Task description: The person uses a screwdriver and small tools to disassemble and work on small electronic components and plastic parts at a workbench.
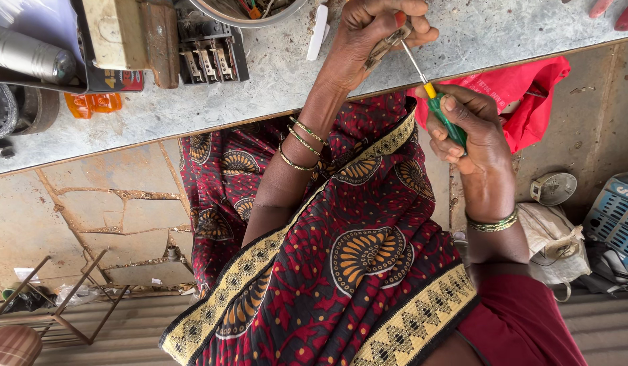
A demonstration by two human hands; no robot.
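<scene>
The right hand (471,129) holds a green screwdriver (436,102). Its tip touches a small part (388,46) in the left hand (375,34) above the grey table (273,88).

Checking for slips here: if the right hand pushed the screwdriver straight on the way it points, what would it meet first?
The right hand aims the screwdriver up-left; its tip already meets the small part pinched in the left hand, as far as depth shows.

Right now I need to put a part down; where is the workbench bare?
Bare patch: workbench between the black switch block, the white piece and the left hand. Also right of the screwdriver. Crowded: far left, around the metal cylinder.
</scene>
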